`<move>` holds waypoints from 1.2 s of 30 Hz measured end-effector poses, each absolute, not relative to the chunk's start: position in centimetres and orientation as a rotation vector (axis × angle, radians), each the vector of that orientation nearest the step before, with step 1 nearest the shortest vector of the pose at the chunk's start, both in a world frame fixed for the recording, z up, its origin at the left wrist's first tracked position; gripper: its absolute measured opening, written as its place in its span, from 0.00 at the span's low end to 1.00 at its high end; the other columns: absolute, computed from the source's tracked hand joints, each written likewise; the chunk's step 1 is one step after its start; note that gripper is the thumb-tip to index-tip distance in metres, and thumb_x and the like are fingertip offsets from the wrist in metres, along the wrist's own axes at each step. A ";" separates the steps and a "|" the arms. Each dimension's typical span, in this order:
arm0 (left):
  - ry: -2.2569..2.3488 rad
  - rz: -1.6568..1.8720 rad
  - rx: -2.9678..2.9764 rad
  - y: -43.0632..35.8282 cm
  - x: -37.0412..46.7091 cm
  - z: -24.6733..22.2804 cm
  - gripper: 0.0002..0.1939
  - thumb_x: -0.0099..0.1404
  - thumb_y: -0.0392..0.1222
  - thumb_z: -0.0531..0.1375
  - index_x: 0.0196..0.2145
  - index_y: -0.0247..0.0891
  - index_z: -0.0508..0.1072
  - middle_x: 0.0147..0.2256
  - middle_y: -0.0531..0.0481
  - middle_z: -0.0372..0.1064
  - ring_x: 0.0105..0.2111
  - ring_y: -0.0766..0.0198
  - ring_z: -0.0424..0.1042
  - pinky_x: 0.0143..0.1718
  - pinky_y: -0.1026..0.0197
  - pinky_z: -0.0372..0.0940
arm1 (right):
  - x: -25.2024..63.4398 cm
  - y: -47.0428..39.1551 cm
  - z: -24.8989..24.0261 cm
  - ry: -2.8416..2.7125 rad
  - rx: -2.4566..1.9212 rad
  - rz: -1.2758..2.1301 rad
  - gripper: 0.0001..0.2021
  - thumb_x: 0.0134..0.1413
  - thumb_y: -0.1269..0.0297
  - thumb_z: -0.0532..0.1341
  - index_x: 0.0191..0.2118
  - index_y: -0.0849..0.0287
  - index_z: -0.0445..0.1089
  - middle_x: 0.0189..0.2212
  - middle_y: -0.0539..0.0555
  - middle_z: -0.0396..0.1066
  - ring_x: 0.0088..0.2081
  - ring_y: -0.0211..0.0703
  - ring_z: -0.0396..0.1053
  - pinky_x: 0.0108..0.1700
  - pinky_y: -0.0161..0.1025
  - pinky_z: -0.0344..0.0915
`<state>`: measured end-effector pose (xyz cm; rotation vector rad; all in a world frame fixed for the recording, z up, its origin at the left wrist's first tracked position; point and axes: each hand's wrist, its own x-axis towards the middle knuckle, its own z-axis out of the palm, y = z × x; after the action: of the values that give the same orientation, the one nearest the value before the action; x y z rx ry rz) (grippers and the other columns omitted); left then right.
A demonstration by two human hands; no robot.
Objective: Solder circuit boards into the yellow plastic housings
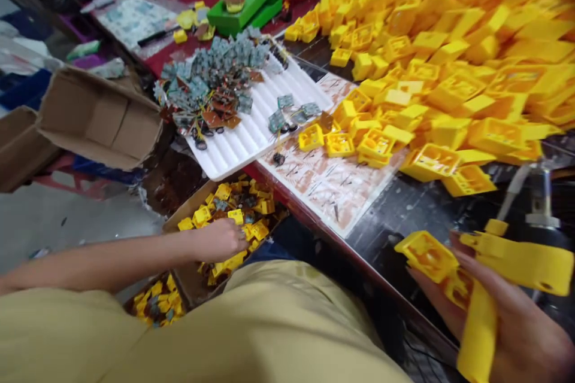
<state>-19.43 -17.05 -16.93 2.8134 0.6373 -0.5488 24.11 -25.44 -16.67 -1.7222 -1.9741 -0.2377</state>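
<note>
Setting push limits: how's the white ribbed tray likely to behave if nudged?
The white ribbed tray looks fairly stiff, given its straight moulded ribs. It may tip, since its near corner overhangs the table. The heaped circuit boards could slide or spill, as they appear loosely piled.

A small yellow plastic case [431, 258] is held tilted in the fingers of the right hand [512, 317] over the counter [395, 215], its hollow inside exposed. A second yellow part [458, 287] is held just beside it, close to the thumb. A T-shaped yellow piece [525, 260] is seen across the same hand, its stem pointed downward (whether it is gripped cannot be told). At the left hand [220, 240], yellow cases [258, 230] are heaped loosely in a cardboard box [185, 278], turned at all angles and mixed with grey-green circuit boards [220, 204]; some are partly hidden by the fingers.
</note>
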 end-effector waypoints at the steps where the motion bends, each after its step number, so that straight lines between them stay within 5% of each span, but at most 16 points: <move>1: 0.591 -0.380 2.913 -15.6 -17.9 -15.6 0.11 0.69 0.35 0.54 0.38 0.38 0.77 0.29 0.47 0.76 0.29 0.61 0.73 0.31 0.58 0.63 | 23.9 -25.3 -16.5 -2.012 -1.663 -0.293 0.31 0.62 0.55 0.63 0.67 0.47 0.52 0.51 0.60 0.72 0.42 0.52 0.76 0.35 0.41 0.73; 6: 1.092 0.450 3.213 -4.2 -11.4 -7.7 0.15 0.71 0.42 0.51 0.44 0.39 0.77 0.40 0.44 0.77 0.38 0.56 0.72 0.40 0.53 0.65 | 22.3 -25.0 -15.3 -2.059 -1.541 -0.381 0.30 0.66 0.57 0.57 0.69 0.54 0.49 0.48 0.61 0.74 0.37 0.53 0.77 0.30 0.41 0.72; 12: 1.565 -0.108 2.791 6.4 -5.2 -5.5 0.16 0.64 0.49 0.60 0.44 0.39 0.79 0.46 0.42 0.74 0.53 0.45 0.68 0.52 0.45 0.61 | 21.9 -23.4 -15.9 -2.029 -1.485 -0.492 0.31 0.64 0.59 0.61 0.69 0.56 0.52 0.41 0.58 0.75 0.30 0.47 0.74 0.30 0.39 0.69; 19: 1.384 0.213 2.342 9.0 -5.4 -2.7 0.03 0.55 0.36 0.65 0.30 0.36 0.76 0.27 0.52 0.71 0.31 0.64 0.71 0.37 0.60 0.65 | 22.4 -23.2 -16.7 -1.980 -1.493 -0.420 0.35 0.62 0.52 0.62 0.69 0.54 0.50 0.35 0.56 0.74 0.34 0.56 0.75 0.33 0.47 0.72; 24: 1.171 0.498 2.084 7.8 -5.2 2.8 0.04 0.61 0.33 0.65 0.33 0.31 0.74 0.27 0.56 0.67 0.30 0.73 0.66 0.46 0.54 0.66 | 21.9 -23.1 -16.0 -1.974 -1.473 -0.378 0.30 0.61 0.60 0.64 0.66 0.56 0.56 0.38 0.58 0.74 0.31 0.51 0.74 0.29 0.42 0.71; 28: 1.168 0.119 2.410 5.6 -1.9 5.9 0.12 0.65 0.28 0.59 0.47 0.26 0.74 0.31 0.58 0.69 0.39 0.69 0.72 0.52 0.50 0.62 | 21.7 -23.2 -15.9 -1.926 -1.518 -0.321 0.29 0.59 0.62 0.66 0.63 0.56 0.58 0.39 0.57 0.74 0.29 0.46 0.73 0.30 0.38 0.70; 31: 0.994 -0.429 2.834 3.3 1.1 5.1 0.18 0.61 0.25 0.58 0.48 0.29 0.76 0.33 0.60 0.70 0.40 0.67 0.74 0.52 0.50 0.63 | 21.5 -23.6 -15.8 -1.907 -1.550 -0.245 0.28 0.61 0.60 0.65 0.63 0.55 0.57 0.43 0.57 0.74 0.34 0.45 0.75 0.35 0.38 0.72; 34: 0.515 -0.749 3.035 -0.6 3.3 1.1 0.19 0.53 0.20 0.61 0.39 0.35 0.80 0.31 0.59 0.73 0.33 0.67 0.73 0.49 0.51 0.68 | 21.2 -23.8 -15.3 -1.920 -1.554 -0.174 0.28 0.62 0.62 0.64 0.64 0.55 0.55 0.41 0.54 0.74 0.36 0.44 0.75 0.36 0.38 0.73; 36: 0.245 -0.832 3.080 -3.4 3.6 -2.3 0.12 0.48 0.19 0.64 0.20 0.35 0.73 0.25 0.57 0.71 0.36 0.60 0.74 0.57 0.47 0.64 | 21.0 -23.7 -14.9 -1.968 -1.531 -0.136 0.27 0.62 0.64 0.64 0.64 0.54 0.56 0.39 0.53 0.74 0.36 0.43 0.75 0.38 0.38 0.73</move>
<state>3.61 -3.39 -2.28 3.0804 0.2447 -0.8316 21.00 -23.69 -14.86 -1.5309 -1.9678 -0.1362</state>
